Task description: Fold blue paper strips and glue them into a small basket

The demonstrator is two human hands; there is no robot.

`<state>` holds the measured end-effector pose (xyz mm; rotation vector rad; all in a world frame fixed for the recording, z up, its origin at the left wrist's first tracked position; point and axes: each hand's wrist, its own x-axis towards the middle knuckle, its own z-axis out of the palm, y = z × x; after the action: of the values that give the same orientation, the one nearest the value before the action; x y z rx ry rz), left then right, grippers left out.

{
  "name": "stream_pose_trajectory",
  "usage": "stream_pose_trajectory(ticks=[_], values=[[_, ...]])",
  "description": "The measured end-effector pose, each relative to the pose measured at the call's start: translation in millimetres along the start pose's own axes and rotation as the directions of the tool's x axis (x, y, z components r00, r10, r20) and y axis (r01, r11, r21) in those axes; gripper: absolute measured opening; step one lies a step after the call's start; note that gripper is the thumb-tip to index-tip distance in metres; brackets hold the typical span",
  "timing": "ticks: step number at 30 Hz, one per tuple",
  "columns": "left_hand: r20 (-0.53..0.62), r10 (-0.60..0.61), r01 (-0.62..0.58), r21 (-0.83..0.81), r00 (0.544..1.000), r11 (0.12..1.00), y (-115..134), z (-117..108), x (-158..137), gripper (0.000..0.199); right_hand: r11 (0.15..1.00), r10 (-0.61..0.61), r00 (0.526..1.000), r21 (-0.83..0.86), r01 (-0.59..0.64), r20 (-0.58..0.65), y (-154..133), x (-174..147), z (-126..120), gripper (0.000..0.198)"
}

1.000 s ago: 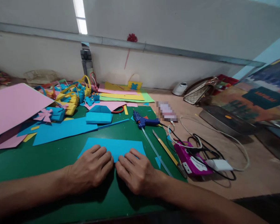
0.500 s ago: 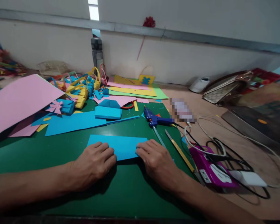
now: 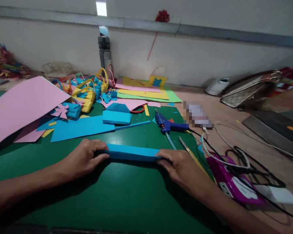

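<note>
- Paper (image 3: 133,153), bright blue and folded into a long narrow strip, is stretched between the person's hands over the near part of a green mat (image 3: 124,198). Best view I've got is the head cam.
- Left hand (image 3: 90,157) is pinched onto the left end, thumb below and fingers on top.
- Right hand (image 3: 177,162) has the other end clamped the same way, so the two hands are well apart.
- Just past the right hand there's a blue glue gun (image 3: 169,126) lying on its side, plus a craft knife (image 3: 194,155) right by that wrist.
- Further right, a purple power strip (image 3: 236,183) sits under a tangle of cables (image 3: 256,166).
- Behind the strip: a folded blue box (image 3: 116,117) touching a flat blue sheet (image 3: 80,128).
- Back left, a pile of little paper baskets (image 3: 86,99) beside a big pink sheet (image 3: 24,104).
</note>
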<state>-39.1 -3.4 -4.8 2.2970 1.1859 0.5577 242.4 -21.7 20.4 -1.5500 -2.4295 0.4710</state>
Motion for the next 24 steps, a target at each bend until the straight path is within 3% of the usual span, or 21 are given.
stream_pose_trajectory(ticks=[6,14,17,24], values=[[-0.131,-0.118,0.116,-0.021,0.984,0.993,-3.4,6.3,0.6,0.02,0.99,0.066,0.996,0.129,-0.058,-0.061,-0.4,6.0,-2.0,0.02],[-0.203,-0.212,0.232,0.081,0.956,0.969,-6.7,12.4,-2.8,0.042,0.998,0.067,0.992,0.019,-0.065,-0.107,7.9,8.2,9.9,0.02],[-0.255,-0.156,0.191,0.117,0.954,0.975,-8.4,15.3,-3.4,0.045,1.0,0.023,0.989,0.009,-0.021,-0.149,10.8,7.9,12.1,0.02],[-0.295,0.123,-0.039,0.277,0.948,0.96,-4.5,19.3,-5.4,0.042,0.996,-0.082,0.969,-0.052,0.072,-0.234,16.4,10.3,13.4,0.024]])
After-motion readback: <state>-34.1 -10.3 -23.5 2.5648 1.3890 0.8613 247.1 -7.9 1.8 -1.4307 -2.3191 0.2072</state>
